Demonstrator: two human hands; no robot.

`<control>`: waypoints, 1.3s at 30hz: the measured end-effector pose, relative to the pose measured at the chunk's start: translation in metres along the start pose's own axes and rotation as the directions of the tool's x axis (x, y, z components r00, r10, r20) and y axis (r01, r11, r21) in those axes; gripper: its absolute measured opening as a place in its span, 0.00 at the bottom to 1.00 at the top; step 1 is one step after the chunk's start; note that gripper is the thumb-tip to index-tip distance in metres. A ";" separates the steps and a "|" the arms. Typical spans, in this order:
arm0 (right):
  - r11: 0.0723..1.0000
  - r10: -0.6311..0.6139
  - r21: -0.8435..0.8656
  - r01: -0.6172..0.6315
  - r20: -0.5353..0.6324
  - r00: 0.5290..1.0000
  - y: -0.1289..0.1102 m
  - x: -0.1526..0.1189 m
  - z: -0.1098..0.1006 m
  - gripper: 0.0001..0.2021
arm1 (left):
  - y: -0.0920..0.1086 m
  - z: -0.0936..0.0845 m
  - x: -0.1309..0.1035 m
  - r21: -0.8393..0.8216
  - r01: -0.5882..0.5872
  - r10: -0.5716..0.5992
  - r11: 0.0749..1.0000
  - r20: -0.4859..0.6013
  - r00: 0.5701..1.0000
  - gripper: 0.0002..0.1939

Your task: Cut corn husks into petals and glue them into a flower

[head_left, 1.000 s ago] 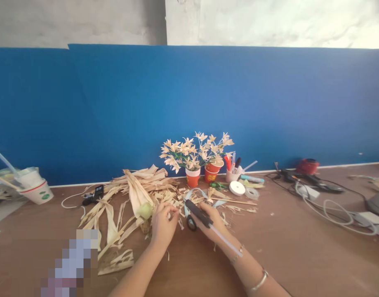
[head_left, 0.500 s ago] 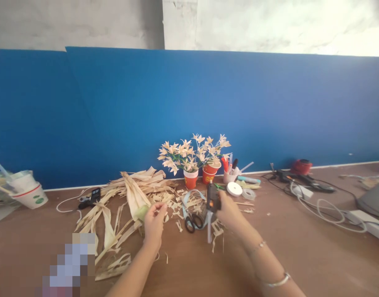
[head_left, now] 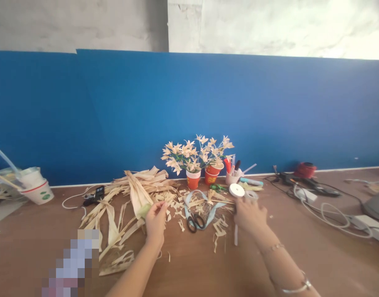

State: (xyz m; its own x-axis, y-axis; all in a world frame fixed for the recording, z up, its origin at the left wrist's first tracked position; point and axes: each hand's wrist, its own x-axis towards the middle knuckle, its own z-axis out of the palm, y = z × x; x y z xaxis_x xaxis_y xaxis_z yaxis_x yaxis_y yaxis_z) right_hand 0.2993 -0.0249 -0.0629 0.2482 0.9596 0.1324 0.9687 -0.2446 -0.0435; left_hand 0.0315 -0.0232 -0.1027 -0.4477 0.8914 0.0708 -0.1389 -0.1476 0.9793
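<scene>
My left hand [head_left: 156,220] is closed in a pinch beside the heap of dry husks [head_left: 140,194]; what its fingertips hold is too small to make out. My right hand [head_left: 251,214] is over the table to the right of the scissors [head_left: 195,222], slightly blurred. A pale stick [head_left: 236,235] sticks out below it, and the dark tool it belongs to is hidden by the hand. Black-handled scissors lie on a light blue ribbon [head_left: 211,216] among husk scraps. Pale husk flowers [head_left: 189,150] stand in red cups [head_left: 193,180] behind.
A white tape roll [head_left: 236,189] and a pen cup [head_left: 232,177] are beyond my right hand. Cables [head_left: 325,214] and a power strip [head_left: 371,229] lie at right. A paper cup [head_left: 39,193] stands far left, near a small black device [head_left: 95,196]. A blue partition [head_left: 130,111] rises behind.
My right hand has moved right with the dark glue gun, which it now covers, and its fingers look more spread. My left hand has barely moved. The view has shifted slightly.
</scene>
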 end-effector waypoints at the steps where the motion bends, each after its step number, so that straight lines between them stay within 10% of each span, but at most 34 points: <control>1: 0.993 -0.111 0.035 0.112 -0.042 0.993 -0.020 -0.004 -0.005 0.10 | 0.001 0.000 -0.001 -0.023 0.045 -0.045 0.999 0.008 0.999 0.20; 6: 0.674 -0.698 0.274 0.686 -0.066 0.713 -0.118 -0.017 0.007 0.13 | 0.002 0.000 0.000 -0.080 0.104 -0.103 0.991 0.015 0.995 0.18; 11: 0.534 -0.829 0.210 0.819 -0.057 0.556 -0.160 -0.012 0.031 0.12 | -0.002 0.001 0.004 -0.102 0.103 -0.102 0.989 0.016 0.995 0.18; 21: 0.535 -0.803 0.273 0.799 -0.130 0.582 -0.146 -0.011 0.040 0.08 | -0.006 0.000 0.006 -0.102 0.118 -0.116 0.988 0.031 0.993 0.17; 30: 0.268 -0.452 0.929 0.254 -0.111 0.885 -0.137 -0.009 0.053 0.04 | -0.007 0.004 0.003 -0.005 0.124 -0.122 0.992 0.153 0.981 0.16; 39: 0.340 -0.444 0.801 0.492 -0.325 0.835 -0.140 -0.025 0.043 0.04 | -0.009 0.005 -0.001 -0.087 0.158 -0.128 0.984 0.276 0.953 0.16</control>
State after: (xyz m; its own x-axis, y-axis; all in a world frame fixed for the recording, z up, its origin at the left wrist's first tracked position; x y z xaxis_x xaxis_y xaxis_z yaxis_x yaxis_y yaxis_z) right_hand 0.1566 -0.0085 -0.1028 -0.2197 0.8649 0.4513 0.4439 0.5006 -0.7432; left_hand 0.0376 -0.0202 -0.1106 -0.1649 0.9863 -0.0057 -0.2836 -0.0418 0.9580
